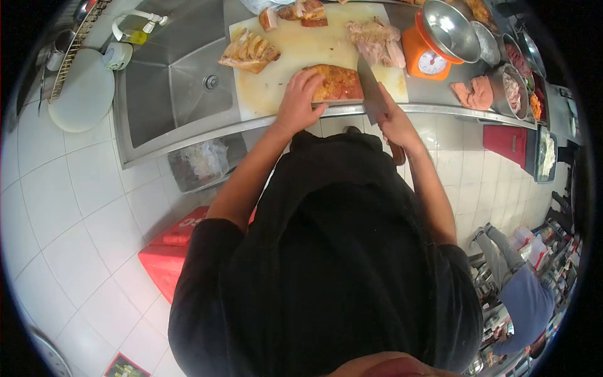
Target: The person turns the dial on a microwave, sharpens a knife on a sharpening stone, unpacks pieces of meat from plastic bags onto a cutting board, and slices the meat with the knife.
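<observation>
Head view: left hand, fingers bent, on meat; right hand, fingers round cleaver; red container lettering unclear.

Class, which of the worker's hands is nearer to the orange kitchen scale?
Right. The right hand, holding the cleaver, is slightly left of the kitchen scale, on its near side; the left hand is farther left, on the meat slab.

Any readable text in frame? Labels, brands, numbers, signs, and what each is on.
Red container: partial lettering, perhaps "SC"; unsure.
Scale dial: markings, too small to read.
Red-bordered sign, lower left: too blurred to read, cut off by the frame.
Nothing else legible.
</observation>
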A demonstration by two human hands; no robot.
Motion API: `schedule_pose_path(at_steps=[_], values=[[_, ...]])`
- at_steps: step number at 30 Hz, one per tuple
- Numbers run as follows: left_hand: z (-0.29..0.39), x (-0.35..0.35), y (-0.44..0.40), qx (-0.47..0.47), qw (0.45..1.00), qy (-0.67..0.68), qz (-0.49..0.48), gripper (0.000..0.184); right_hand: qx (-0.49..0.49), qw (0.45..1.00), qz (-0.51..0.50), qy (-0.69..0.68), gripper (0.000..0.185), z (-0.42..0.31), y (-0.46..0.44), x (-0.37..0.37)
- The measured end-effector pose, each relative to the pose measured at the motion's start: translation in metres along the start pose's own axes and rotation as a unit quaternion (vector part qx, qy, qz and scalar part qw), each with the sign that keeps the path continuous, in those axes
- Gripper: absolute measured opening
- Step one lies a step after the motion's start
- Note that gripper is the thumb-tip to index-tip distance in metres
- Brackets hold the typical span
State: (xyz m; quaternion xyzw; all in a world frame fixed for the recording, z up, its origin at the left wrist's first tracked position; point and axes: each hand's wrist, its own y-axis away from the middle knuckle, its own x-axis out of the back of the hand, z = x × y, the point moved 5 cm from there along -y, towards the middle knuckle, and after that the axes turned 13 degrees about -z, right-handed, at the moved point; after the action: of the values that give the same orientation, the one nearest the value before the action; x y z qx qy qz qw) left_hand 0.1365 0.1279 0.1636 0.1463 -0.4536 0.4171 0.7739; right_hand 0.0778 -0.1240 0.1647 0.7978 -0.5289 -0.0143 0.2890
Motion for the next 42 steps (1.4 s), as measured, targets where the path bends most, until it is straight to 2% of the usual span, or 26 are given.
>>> schedule_pose_path(at_steps=[4,7,10,13,14,18,28,42], values=[[-0.015,0.002,-0.007,0.031,0.998,-0.014,0.055,0.072,0.109,0.989,0.069,0.078,0.081,-0.001,-0.038,-0.006],[-0.029,0.005,-0.011,0.071,0.995,-0.048,0.054,0.077,0.152,0.971,0.090,0.159,0.082,-0.011,-0.068,-0.005],[-0.033,0.015,-0.009,0.090,0.994,-0.008,0.060,0.078,0.103,0.968,0.168,0.155,0.067,-0.060,-0.048,-0.006],[-0.039,0.012,0.001,0.110,0.990,0.034,0.084,0.079,0.104,0.961,0.161,0.199,0.044,-0.062,-0.037,-0.027],[-0.040,0.009,0.004,0.106,0.990,0.036,0.087,0.079,0.102,0.961,0.147,0.209,0.027,-0.059,-0.035,-0.039],[-0.047,0.006,0.006,0.102,0.989,0.065,0.088,0.080,0.082,0.967,0.097,0.221,0.027,-0.058,-0.038,-0.070],[-0.047,0.009,0.005,0.118,0.987,0.078,0.077,0.080,0.071,0.960,0.103,0.252,0.025,-0.064,-0.048,-0.078],[-0.054,0.009,0.005,0.089,0.991,0.078,0.060,0.080,0.027,0.957,0.113,0.265,0.019,-0.053,-0.054,-0.089]])
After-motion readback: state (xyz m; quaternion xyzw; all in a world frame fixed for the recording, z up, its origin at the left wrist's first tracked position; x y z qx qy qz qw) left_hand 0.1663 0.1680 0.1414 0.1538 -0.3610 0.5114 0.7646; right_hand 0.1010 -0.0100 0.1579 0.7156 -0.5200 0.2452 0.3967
